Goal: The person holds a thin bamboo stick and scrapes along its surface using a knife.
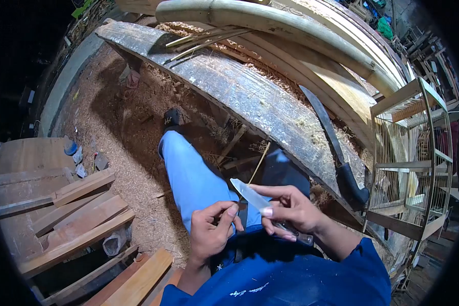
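My right hand [296,211] is closed around the handle of a small knife [251,195], whose pale, shiny blade points up and to the left. Beside it, my left hand [213,229] is closed in a pinch in front of my lap. A thin bamboo strip [260,160] runs down behind the knife blade and lines up with the left fingertips; where it meets them is mostly hidden. A machete [325,127] with a black handle lies on the worn wooden bench [250,104], beyond my right hand.
A small wooden cage [408,166] with thin bars stands at the right. A thick bamboo pole [290,30] and boards lie along the bench's far side, with thin strips [204,40] on top. Wood pieces [86,214] are piled at the left. Shavings cover the ground [132,178].
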A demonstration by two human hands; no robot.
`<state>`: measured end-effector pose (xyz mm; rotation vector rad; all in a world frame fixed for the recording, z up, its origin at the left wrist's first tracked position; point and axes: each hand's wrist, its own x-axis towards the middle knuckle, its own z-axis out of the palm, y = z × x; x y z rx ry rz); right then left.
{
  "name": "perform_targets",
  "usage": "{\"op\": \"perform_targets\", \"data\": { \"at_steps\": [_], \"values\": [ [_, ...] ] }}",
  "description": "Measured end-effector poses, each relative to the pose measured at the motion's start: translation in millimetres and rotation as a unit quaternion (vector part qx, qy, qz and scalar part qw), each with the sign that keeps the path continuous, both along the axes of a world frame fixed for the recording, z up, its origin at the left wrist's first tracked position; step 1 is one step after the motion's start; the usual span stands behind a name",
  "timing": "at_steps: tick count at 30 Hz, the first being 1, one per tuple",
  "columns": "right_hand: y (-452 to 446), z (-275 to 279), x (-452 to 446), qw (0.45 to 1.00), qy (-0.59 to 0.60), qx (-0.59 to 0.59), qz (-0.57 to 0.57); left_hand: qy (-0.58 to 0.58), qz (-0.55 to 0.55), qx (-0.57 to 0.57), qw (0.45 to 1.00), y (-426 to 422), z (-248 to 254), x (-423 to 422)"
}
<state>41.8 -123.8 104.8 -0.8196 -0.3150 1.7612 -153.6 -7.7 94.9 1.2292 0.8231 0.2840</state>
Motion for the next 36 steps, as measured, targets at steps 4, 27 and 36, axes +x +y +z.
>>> {"op": "perform_targets", "data": {
  "at_steps": [4,27,36],
  "values": [
    [-0.2,2.6,16.5,0.996,0.006,0.000,-0.094,0.002,-0.018,0.008,1.000,1.0,-2.5,-1.3],
    [2.7,-18.2,41.5,0.934,-0.051,0.021,-0.352,0.052,-0.042,0.083,0.994,3.3,-4.9,-0.7],
    [33.5,-3.4,9.3,0.938,-0.159,-0.031,-0.308,0.047,-0.043,0.089,0.994,2.9,-1.8,0.0]
  ]
}}
